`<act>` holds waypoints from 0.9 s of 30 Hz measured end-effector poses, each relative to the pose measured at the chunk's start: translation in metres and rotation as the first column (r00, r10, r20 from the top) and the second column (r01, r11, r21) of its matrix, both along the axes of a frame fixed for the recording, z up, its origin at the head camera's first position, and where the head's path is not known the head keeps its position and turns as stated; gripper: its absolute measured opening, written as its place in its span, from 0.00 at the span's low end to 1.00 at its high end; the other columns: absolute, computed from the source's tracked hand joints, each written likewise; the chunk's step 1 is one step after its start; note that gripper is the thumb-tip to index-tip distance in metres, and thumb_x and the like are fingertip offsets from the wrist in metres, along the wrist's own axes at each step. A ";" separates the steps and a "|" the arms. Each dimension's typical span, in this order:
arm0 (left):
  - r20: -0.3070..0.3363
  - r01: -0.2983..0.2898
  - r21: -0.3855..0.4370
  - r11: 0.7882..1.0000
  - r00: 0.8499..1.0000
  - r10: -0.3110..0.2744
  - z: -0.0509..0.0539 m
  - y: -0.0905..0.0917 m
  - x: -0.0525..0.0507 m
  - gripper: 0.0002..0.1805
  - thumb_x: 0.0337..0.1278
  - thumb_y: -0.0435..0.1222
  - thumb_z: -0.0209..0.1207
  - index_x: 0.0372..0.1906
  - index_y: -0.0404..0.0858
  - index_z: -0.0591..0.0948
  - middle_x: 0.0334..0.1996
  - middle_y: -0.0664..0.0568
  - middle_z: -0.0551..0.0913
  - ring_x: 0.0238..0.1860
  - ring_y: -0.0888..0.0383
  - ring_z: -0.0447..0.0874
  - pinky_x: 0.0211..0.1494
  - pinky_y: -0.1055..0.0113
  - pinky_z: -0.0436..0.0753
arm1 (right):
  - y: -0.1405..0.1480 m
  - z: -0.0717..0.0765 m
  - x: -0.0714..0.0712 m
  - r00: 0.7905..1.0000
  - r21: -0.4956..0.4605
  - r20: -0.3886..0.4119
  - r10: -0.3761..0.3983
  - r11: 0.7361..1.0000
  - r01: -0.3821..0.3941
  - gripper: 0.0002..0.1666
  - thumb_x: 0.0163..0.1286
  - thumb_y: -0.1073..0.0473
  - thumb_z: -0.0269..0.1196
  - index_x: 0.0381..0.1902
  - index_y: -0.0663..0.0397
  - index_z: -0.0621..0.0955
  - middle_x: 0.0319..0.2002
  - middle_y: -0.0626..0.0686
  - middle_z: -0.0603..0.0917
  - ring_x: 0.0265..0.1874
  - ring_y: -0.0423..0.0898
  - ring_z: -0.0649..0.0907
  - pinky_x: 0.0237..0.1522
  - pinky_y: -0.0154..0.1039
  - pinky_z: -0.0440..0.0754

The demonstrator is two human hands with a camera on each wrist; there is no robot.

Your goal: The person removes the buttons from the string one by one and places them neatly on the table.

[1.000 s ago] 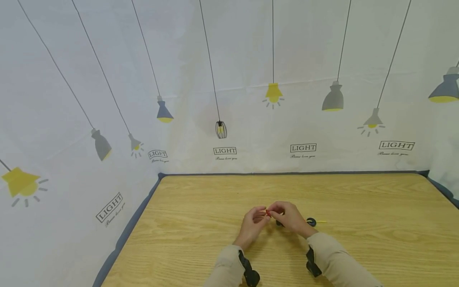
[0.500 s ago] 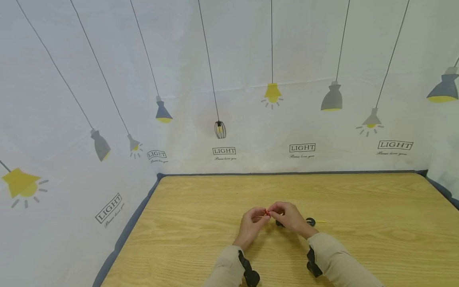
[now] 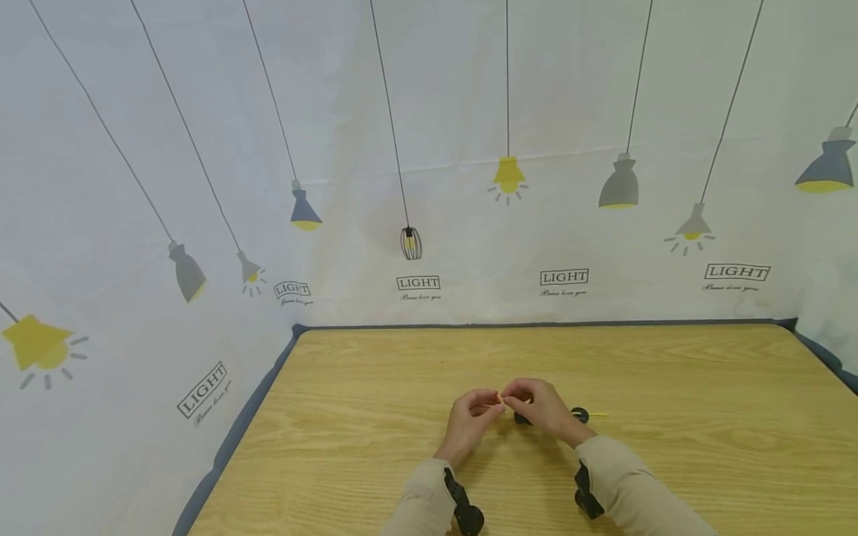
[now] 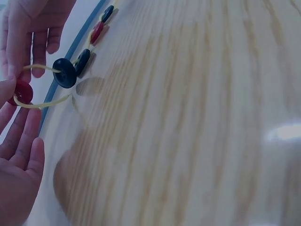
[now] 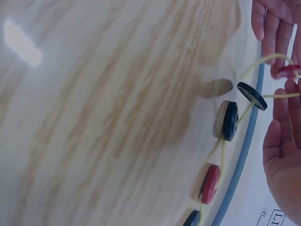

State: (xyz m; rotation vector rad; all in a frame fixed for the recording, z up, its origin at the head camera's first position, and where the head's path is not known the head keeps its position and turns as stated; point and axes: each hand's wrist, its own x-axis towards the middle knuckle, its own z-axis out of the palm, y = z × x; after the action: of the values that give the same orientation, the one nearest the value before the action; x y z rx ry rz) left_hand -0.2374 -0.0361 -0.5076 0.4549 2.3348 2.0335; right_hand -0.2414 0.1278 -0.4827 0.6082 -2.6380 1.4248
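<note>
I watch the left hand [image 3: 467,424] and right hand [image 3: 544,409] pinch a reddish piece [image 3: 500,398], a dark disc [image 3: 580,415] beside the right.

Glossy red button [image 4: 24,91], wood-grained tabletop [image 3: 362,402]

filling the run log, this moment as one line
left hand: pinches red bead | right hand: holds yellow cord | black beads: on yellow cord

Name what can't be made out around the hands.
Left wrist view: part of the red disc, behind fingertips.
Head view: part of the yellow string, behind the right hand.
Right wrist view: lowest dark disc, cut off by bottom edge.
Head view: the red disc's holes, too small.
</note>
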 end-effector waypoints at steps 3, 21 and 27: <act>0.041 -0.022 0.013 1.000 0.999 0.021 0.001 -0.002 -0.001 0.15 0.52 0.32 0.59 0.44 0.27 0.76 0.39 0.41 0.79 0.38 0.50 0.78 0.40 0.69 0.76 | 0.003 -0.001 0.000 1.000 0.006 0.002 -0.018 1.000 0.018 0.04 0.61 0.64 0.59 0.32 0.59 0.80 0.29 0.47 0.80 0.27 0.41 0.77 0.28 0.33 0.75; 0.027 -0.094 -0.049 0.994 0.995 0.095 0.031 -0.030 0.010 0.14 0.52 0.30 0.58 0.44 0.27 0.75 0.40 0.37 0.77 0.41 0.45 0.75 0.42 0.66 0.75 | 0.016 -0.006 0.001 0.999 0.035 0.028 -0.029 0.999 0.028 0.04 0.60 0.65 0.59 0.32 0.62 0.79 0.28 0.48 0.79 0.27 0.42 0.76 0.28 0.33 0.74; 0.014 -0.104 -0.083 0.991 0.994 0.105 0.010 -0.043 -0.005 0.16 0.51 0.31 0.59 0.45 0.27 0.75 0.40 0.40 0.78 0.41 0.47 0.75 0.44 0.62 0.75 | 0.019 -0.008 0.001 1.000 0.047 0.021 -0.021 0.999 0.020 0.03 0.60 0.65 0.59 0.31 0.60 0.80 0.28 0.48 0.79 0.26 0.41 0.75 0.28 0.33 0.74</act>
State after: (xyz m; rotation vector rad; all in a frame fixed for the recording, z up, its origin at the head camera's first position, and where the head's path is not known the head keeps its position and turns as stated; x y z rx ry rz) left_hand -0.2420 -0.0787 -0.4971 0.3159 2.4696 1.9648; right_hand -0.2400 0.1473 -0.4904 0.5718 -2.6929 1.3762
